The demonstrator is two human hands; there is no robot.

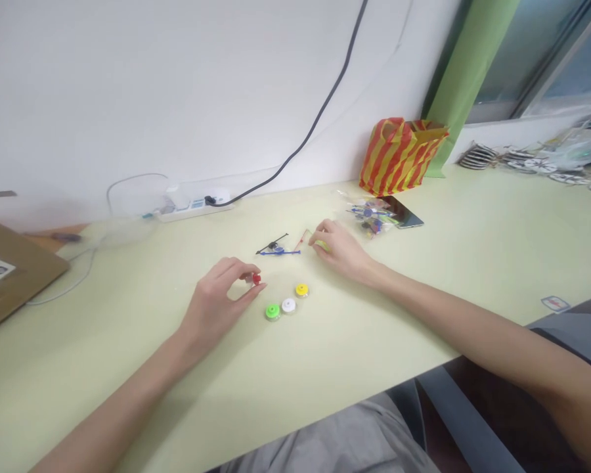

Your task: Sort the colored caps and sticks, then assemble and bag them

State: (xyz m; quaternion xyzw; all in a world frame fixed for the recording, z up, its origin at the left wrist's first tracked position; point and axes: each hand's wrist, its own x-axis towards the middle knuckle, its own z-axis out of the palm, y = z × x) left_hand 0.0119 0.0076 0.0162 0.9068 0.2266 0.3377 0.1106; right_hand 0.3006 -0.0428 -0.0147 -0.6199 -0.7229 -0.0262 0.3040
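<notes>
Head: left hand [215, 291] is pinching red piece [257, 279], likely steadying it; right hand [345, 253], two o'clock, touching green piece [321, 246], grip unclear.

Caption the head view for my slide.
Left hand pinching a red piece near a green disc, white disc and yellow disc; right hand beside slender pointers.

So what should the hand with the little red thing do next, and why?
Maybe the left hand could set the red piece down beside the green round piece. It's pinched in the fingertips, and the green, white and yellow ones already sit together nearby.
</notes>
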